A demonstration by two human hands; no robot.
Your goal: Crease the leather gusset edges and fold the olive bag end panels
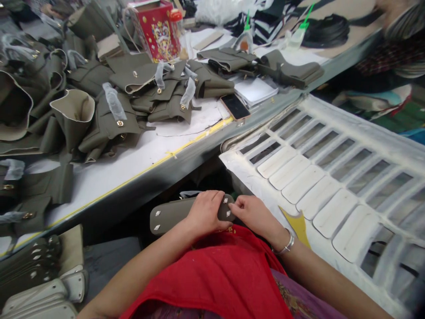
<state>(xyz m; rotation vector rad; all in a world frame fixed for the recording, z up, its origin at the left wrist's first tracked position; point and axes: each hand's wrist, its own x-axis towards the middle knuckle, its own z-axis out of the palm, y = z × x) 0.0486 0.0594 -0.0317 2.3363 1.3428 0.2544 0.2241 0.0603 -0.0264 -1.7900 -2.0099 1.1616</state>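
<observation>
"Panels with pale studs [20, 266] sit stacked at lower left, and then?"

"Olive-grey bag pieces [96, 84] crowd the tabletop [109, 177]. Their gold clasps [120, 123] are too small for me to make out any marking."

"And the red box [156, 33] behind them?"

"It carries a colourful printed figure and gold motifs, blurred at this range."

"Where is the piece being handled?"

"The studded olive piece [175, 212] is above the person's lap, below the tabletop edge, diamond-shaped studs uppermost. The left hand [207, 210] spreads over it, gripping it with the thumb along its near edge."

"Is that lettering just under the thumb?"

"Yellow marks on the red apron [212, 270], partly covered; I can't read them. Next comes a dark-screened phone [235, 107] at the tabletop edge."

"The right hand [250, 212]?"

"Curled, fingertips gathered at the piece's right end, beside the studs. I can't tell whether they pinch anything."

"Farthest right?"

"A slatted white rack [318, 133] bearing a row of pale rounded panels [312, 190]."
</observation>
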